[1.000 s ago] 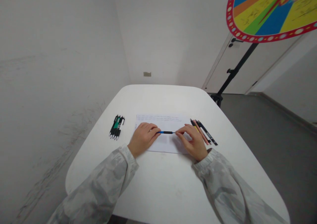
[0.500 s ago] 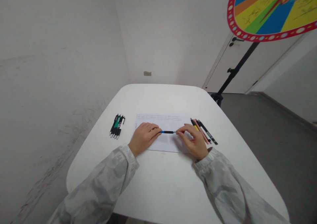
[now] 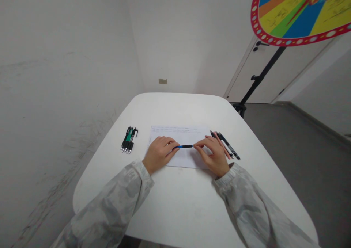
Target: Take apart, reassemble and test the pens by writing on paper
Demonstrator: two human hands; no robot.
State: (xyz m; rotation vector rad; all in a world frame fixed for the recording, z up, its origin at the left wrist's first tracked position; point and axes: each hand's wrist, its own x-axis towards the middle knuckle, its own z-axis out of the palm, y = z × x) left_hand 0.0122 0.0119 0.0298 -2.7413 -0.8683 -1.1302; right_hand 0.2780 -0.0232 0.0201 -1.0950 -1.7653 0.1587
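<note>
A blue and black pen (image 3: 185, 146) lies level between my two hands, just above a white sheet of paper (image 3: 181, 134) with faint writing along its top. My left hand (image 3: 159, 153) pinches the pen's left end with curled fingers. My right hand (image 3: 212, 156) pinches the right end between thumb and forefinger. Both wrists rest on the white table (image 3: 175, 197), and both arms wear pale patterned sleeves.
Several black and green pens (image 3: 129, 140) lie bunched left of the paper. Several more pens (image 3: 226, 145), pink, yellow and black, lie right of it by my right hand. A colourful prize wheel (image 3: 298, 12) on a black stand (image 3: 257, 78) rises behind the table's right.
Both hands keep their hold on the pen over the paper. They have edged slightly closer together, with less of the pen showing between them.
</note>
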